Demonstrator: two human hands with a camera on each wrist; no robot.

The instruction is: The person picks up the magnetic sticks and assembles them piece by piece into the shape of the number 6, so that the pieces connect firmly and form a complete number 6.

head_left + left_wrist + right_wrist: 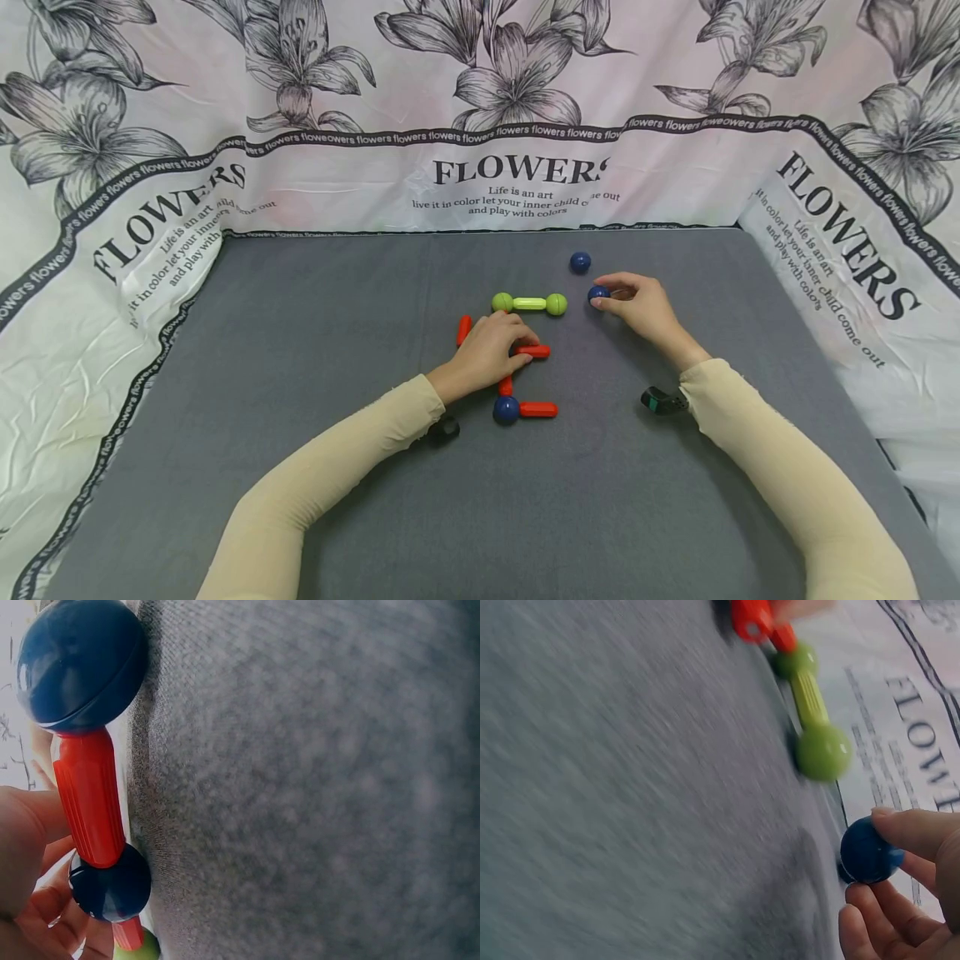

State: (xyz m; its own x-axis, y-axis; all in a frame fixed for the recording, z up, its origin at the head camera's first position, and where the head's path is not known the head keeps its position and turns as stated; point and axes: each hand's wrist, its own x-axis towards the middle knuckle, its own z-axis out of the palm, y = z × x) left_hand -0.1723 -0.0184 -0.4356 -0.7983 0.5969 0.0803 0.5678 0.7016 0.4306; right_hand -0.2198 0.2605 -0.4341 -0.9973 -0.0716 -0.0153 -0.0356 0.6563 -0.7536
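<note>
My left hand [491, 350] holds a joined piece of red rods and blue balls at its middle, where the thumb and fingers grip a red rod [534, 352]. The piece's near blue ball [507, 409] carries another red rod [538, 409] pointing right. In the left wrist view, a second blue ball [112, 885] sits beside the fingers, at the end of an upright red rod [90, 799]. Between thumb and fingertips, my right hand [637, 308] pinches a loose blue ball [870, 851]. Part of the piece is hidden under the left hand.
Beyond the left hand lies a green bar with a green ball [556, 304] at each end. Another blue ball [580, 262] rests behind the right hand. The grey tabletop [337, 317] meets a flower-printed cloth [517, 179] at the back and sides.
</note>
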